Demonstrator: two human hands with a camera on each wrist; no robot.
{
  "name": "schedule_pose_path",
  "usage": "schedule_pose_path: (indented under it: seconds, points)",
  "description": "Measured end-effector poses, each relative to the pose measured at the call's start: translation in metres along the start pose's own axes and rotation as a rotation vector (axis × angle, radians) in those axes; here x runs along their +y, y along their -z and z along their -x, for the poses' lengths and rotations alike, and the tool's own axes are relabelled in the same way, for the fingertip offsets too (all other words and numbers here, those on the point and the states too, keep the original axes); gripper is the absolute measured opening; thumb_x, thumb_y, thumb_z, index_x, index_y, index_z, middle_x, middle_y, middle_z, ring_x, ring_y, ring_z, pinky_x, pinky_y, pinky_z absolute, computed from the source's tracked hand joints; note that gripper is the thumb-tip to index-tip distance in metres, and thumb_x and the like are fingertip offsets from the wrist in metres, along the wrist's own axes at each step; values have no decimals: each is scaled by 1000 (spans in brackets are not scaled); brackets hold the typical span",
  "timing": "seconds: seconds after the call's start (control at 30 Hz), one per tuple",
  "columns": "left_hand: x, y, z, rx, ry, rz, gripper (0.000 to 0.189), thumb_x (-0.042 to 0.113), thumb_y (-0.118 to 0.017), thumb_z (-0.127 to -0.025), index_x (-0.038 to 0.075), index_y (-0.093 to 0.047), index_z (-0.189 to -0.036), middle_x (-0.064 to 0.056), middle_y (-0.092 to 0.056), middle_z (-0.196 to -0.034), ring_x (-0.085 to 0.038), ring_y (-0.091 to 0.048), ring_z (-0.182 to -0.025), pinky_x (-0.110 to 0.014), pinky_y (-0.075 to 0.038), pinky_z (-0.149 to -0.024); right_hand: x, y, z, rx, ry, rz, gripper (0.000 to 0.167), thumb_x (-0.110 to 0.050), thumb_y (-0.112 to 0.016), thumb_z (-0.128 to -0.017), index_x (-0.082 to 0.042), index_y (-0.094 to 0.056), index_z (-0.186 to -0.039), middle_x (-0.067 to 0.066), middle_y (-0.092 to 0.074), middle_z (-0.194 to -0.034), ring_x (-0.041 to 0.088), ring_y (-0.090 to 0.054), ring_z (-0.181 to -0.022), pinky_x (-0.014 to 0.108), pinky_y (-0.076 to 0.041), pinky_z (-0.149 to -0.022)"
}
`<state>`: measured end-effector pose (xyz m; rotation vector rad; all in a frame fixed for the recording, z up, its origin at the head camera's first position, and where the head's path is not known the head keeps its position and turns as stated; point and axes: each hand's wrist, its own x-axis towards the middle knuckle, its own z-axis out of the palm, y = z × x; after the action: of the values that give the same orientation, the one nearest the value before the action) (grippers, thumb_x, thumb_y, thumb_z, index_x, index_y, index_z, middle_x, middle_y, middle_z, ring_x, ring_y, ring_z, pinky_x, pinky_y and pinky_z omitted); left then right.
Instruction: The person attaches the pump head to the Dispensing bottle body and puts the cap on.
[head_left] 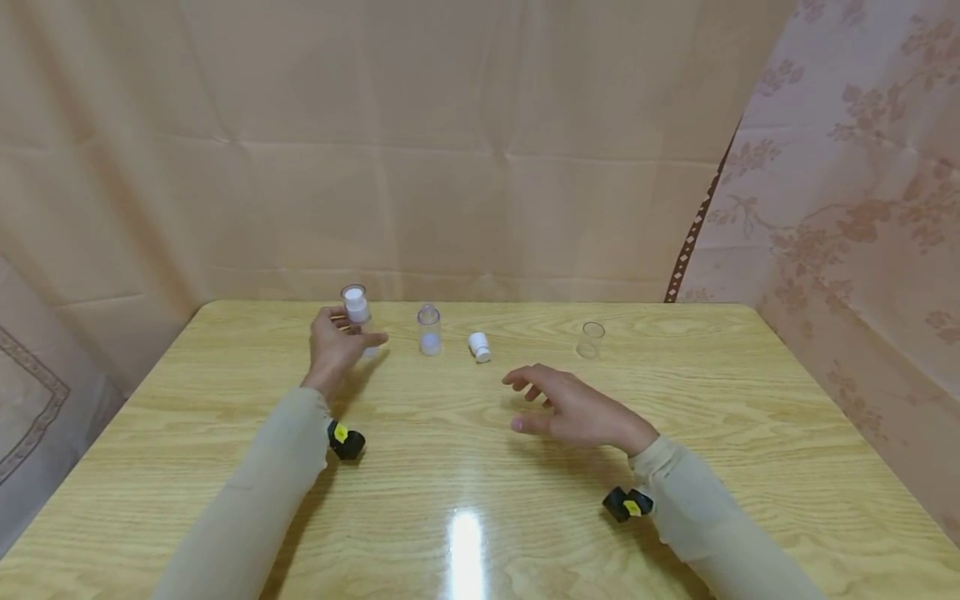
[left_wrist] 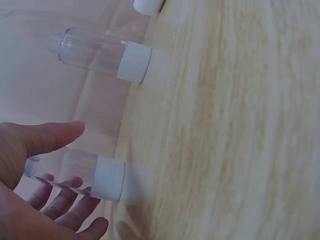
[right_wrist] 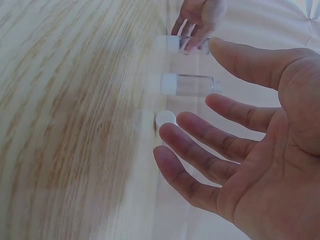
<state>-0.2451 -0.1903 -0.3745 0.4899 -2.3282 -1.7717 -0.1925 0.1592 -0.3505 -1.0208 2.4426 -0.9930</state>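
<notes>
My left hand (head_left: 336, 346) is around a clear airless pump bottle (head_left: 358, 310) standing at the table's far left. The bottle has a white base and a white pump top under a clear cover. In the left wrist view the thumb is straight, with a gap between it and the bottle (left_wrist: 109, 177), and the fingers are on the other side. Over the table, my right hand (head_left: 577, 408) holds nothing, its fingers spread and slightly bent. Nearest to it lies a white pump head (head_left: 479, 346). A second clear bottle (head_left: 429, 332), its neck uncovered, stands between the pump head and the left bottle.
A clear cylindrical cover (head_left: 590, 342) stands toward the back right of the wood-grain table (head_left: 420, 467). Beige curtain (head_left: 465, 150) hangs right behind the table's far edge, and a flowered curtain (head_left: 862, 208) is at the right.
</notes>
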Motion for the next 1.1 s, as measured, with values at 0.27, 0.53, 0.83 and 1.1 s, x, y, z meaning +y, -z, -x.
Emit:
schedule_pose_path:
  seconds: [0.27,0.53,0.83,1.1]
  points:
    - [1,9,19,9,-97,-83,72,7,-79,-85,-5,-37,-143,-24,-45,-143,-39,-40,-135,-49,-34,-114,0,-1,0,-2,-10,1,57,-27,-69,-99,-2,-47,-145,19,-54,-140,37,-56,-121,57,-48,-98]
    - [1,10,41,109,-167,-113,63,9,-77,-88,-7,-40,-136,-26,-46,-133,-40,-43,-125,-47,-38,-104,-1,-1,0,-12,-1,1,57,-25,-69,-99,-2,-46,-146,20,-53,-141,37,-56,-121,57,-48,-98]
    - [11,-8,61,1,-240,-173,44,6,-78,-87,-8,-54,-121,-25,-60,-116,-39,-61,-108,-45,-49,-96,0,-1,0,-10,-5,7,56,-25,-69,-99,-3,-48,-145,19,-54,-140,36,-57,-120,56,-48,-98]
    - [17,-34,55,-144,-192,-186,56,13,-76,-91,-7,-50,-136,-25,-56,-132,-40,-56,-122,-47,-47,-103,1,-2,-1,-9,-4,22,56,-26,-70,-98,-3,-49,-145,18,-55,-139,34,-58,-118,54,-49,-97]
